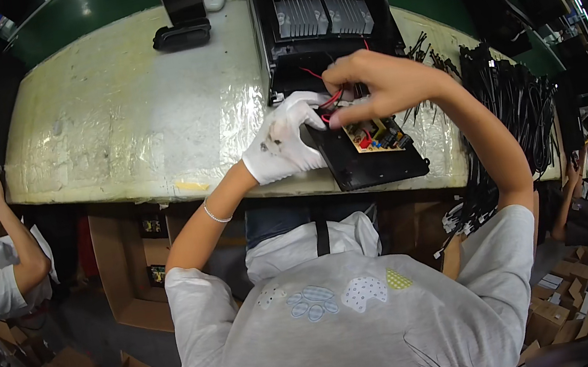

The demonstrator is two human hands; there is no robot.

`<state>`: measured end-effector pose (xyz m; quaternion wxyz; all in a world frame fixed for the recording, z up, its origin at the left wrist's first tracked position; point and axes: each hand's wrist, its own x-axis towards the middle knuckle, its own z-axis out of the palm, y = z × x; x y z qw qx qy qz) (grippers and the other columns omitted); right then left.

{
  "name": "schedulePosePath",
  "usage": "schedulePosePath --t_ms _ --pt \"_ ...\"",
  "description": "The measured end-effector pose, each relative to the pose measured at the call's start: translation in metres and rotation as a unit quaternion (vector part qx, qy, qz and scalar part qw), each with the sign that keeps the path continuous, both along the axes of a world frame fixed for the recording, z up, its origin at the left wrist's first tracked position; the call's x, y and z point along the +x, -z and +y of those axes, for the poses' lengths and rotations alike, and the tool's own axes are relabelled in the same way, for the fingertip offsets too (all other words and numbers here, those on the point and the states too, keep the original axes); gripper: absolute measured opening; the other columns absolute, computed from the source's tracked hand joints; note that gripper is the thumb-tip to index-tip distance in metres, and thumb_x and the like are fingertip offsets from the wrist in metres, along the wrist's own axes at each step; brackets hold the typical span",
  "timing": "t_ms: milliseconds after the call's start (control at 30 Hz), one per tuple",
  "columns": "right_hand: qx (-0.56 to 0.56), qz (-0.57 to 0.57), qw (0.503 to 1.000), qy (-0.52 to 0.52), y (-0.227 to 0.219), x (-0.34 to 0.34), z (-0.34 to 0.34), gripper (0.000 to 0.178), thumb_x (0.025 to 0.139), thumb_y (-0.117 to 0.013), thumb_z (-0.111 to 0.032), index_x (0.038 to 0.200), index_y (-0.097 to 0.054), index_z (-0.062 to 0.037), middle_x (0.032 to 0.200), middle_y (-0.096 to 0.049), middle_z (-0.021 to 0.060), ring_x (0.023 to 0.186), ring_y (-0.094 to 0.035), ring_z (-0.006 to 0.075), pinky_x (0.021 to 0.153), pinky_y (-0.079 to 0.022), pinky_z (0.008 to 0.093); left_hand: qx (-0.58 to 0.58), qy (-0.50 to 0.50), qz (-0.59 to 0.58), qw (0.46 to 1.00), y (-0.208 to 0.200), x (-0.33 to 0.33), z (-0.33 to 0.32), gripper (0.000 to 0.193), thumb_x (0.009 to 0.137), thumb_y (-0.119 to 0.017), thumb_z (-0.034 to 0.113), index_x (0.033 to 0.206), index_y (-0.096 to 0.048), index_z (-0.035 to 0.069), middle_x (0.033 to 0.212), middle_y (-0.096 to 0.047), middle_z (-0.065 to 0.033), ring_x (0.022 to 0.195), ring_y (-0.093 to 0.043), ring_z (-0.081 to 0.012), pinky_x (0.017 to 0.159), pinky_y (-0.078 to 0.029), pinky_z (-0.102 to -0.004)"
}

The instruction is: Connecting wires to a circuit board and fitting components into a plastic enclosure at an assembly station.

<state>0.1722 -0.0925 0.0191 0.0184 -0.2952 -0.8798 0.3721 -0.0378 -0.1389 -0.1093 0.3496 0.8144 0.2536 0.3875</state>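
My left hand [286, 139], in a stained white glove, is closed with its fingertips at some red wires [331, 100]. Bare, my right hand [378, 83] pinches the same wires from the other side, thumb below and fingers above. Under both hands lies a flat black panel [375, 169] at the bench's front edge. A circuit board [379, 135] with yellow and blue parts is on that panel, partly covered by my right hand. Just behind stands a black housing [331, 49] with silver finned heat sinks [323, 13]; red wire also shows at its near edge.
Bundles of black cables [501, 92] hang over the bench's right side. A dark upright stand [182, 37] and a small white object [214, 0] are at the back. Below the bench is an open cardboard box [124, 269]. Other people work at left and right.
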Motion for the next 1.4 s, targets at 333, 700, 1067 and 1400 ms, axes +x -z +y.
schedulePosePath --t_ms 333,700,1067,1400 --pt "-0.016 -0.055 0.99 0.126 -0.003 0.013 -0.012 0.035 0.083 -0.072 -0.011 0.111 -0.052 -0.0059 0.072 -0.056 0.0079 0.067 -0.056 0.0207 0.064 -0.045 0.0338 -0.023 0.024 -0.083 0.996 -0.011 0.009 0.014 0.034 0.068 -0.087 0.019 0.086 -0.059 0.01 0.113 -0.063 -0.0118 0.103 -0.064 -0.0273 0.089 -0.053 -0.0361" --pt "0.028 0.115 0.986 0.116 0.012 0.028 -0.005 0.048 0.08 -0.069 -0.001 0.126 -0.06 -0.0101 0.107 -0.06 0.0092 0.095 -0.061 0.0212 0.084 -0.051 0.0337 -0.023 0.05 -0.116 0.992 -0.003 0.016 0.025 0.03 0.073 -0.08 0.003 0.098 -0.066 0.011 0.105 -0.062 -0.0071 0.103 -0.061 -0.0236 0.092 -0.05 -0.034" --pt "0.279 0.067 0.956 -0.067 0.0 0.024 -0.01 0.017 0.072 -0.072 -0.001 0.088 -0.065 -0.0003 0.091 -0.062 0.0087 0.097 -0.057 0.0291 0.079 -0.051 0.0367 -0.027 -0.007 -0.114 0.993 0.008 0.018 0.025 0.032 0.07 -0.078 0.003 0.098 -0.064 0.01 0.106 -0.062 -0.0091 0.102 -0.062 -0.0256 0.089 -0.051 -0.035" --pt "0.275 -0.13 0.952 -0.019 -0.019 0.004 -0.01 0.007 0.073 -0.07 -0.004 0.077 -0.064 -0.0004 0.084 -0.058 0.009 0.086 -0.058 0.0283 0.074 -0.049 0.041 0.039 -0.019 -0.121 0.992 0.01 0.02 0.025 0.03 0.072 -0.078 0.007 0.098 -0.063 0.01 0.103 -0.064 -0.0092 0.097 -0.064 -0.0254 0.084 -0.054 -0.0338"
